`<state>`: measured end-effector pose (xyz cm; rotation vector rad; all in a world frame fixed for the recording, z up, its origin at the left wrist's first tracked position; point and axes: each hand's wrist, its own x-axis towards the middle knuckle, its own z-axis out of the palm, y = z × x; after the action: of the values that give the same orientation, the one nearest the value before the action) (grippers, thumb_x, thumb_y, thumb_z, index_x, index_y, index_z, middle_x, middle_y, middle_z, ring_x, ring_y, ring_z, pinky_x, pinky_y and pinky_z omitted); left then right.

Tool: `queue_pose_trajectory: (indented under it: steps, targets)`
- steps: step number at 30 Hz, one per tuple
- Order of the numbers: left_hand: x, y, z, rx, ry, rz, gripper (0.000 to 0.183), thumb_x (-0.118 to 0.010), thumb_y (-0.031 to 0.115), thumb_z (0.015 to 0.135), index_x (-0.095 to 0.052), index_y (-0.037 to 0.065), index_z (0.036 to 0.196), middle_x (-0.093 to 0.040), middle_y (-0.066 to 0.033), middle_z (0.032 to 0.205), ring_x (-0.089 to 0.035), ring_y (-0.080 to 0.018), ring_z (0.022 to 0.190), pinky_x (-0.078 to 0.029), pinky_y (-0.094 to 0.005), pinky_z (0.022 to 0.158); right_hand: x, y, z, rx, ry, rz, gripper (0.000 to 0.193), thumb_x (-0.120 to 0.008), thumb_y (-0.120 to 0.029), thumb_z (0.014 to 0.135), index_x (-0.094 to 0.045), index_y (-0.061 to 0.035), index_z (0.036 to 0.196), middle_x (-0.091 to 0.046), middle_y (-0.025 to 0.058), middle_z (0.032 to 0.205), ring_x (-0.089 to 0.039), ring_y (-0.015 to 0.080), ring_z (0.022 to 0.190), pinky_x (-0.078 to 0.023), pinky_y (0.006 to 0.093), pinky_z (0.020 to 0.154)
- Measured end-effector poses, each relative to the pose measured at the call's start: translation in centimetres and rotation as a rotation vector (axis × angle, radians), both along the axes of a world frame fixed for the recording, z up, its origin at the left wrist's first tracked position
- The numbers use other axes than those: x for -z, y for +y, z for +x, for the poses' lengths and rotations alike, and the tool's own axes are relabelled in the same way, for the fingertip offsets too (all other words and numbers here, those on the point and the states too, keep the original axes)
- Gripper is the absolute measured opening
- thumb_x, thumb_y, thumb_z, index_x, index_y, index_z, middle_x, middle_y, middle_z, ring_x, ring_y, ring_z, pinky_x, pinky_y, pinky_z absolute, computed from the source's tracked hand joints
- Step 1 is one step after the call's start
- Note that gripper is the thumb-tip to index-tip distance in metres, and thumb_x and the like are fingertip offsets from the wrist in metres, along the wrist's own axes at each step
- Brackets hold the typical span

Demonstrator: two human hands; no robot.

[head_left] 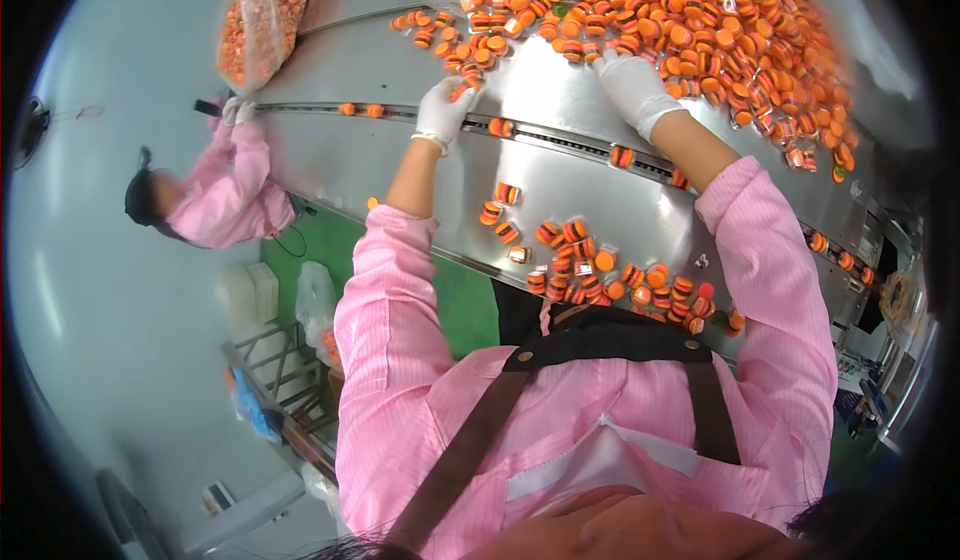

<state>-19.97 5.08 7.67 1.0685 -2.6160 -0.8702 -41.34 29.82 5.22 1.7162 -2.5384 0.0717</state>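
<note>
A cluster of small orange burger-shaped wrapped candies is lying nearest the person on the shiny steel table. Beyond it, the white-gloved left hand is pinching one candy above the narrow slotted track. The white-gloved right hand is resting spread open, palm down, against the large orange candy heap farther back.

Co-worker in pink, bagged orange pieces
</note>
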Motion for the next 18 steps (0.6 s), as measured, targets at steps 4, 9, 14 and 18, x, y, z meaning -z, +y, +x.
queue_pose_trajectory:
  steps: [4,9,14,18]
  targets:
    - [-1.2,-4.6,3.9,-0.119,-0.069,0.099,0.038,-0.066,0.024,0.088,-0.062,0.003,0.120,-0.064,-0.0035,0.086,-0.059,-0.0110,0.071,-0.049,-0.0248,0.065,-0.4,1.0,-0.1,-0.082,0.018,0.005,0.021,-0.053,-0.004,0.083,-0.059,-0.0060,0.103,-0.063,0.0105,0.096,-0.066,0.0233,0.084,-0.054,0.0357,0.068]
    - [-0.8,-4.6,4.7,0.010,-0.409,0.091,0.034,-0.069,0.026,0.085,-0.068,0.005,0.111,-0.068,-0.0097,0.096,-0.065,-0.0179,0.086,-0.051,-0.0317,0.078,-1.8,3.3,2.3,-0.150,-0.209,-0.226,0.017,-0.061,-0.014,0.080,-0.059,-0.0060,0.095,-0.062,0.0122,0.093,-0.064,0.0279,0.088,-0.052,0.0384,0.075]
    - [-1.9,-2.5,1.3,0.205,-0.623,-0.116,0.038,-0.073,0.039,0.079,-0.071,0.002,0.089,-0.067,-0.0208,0.081,-0.065,-0.0327,0.076,-0.050,-0.0401,0.076,-2.1,7.8,4.9,-0.170,-0.430,-0.117,0.017,-0.058,-0.010,0.078,-0.058,-0.0051,0.094,-0.060,0.0143,0.088,-0.062,0.0321,0.085,-0.051,0.0421,0.075]
    - [-2.9,-2.1,-0.6,0.007,-0.412,-0.173,0.042,-0.074,0.041,0.079,-0.071,0.001,0.091,-0.069,-0.0181,0.084,-0.066,-0.0296,0.074,-0.051,-0.0386,0.071,-0.6,11.2,5.2,-0.077,-0.383,-0.057,0.017,-0.058,-0.009,0.077,-0.058,-0.0053,0.094,-0.060,0.0146,0.088,-0.063,0.0327,0.083,-0.052,0.0425,0.074]
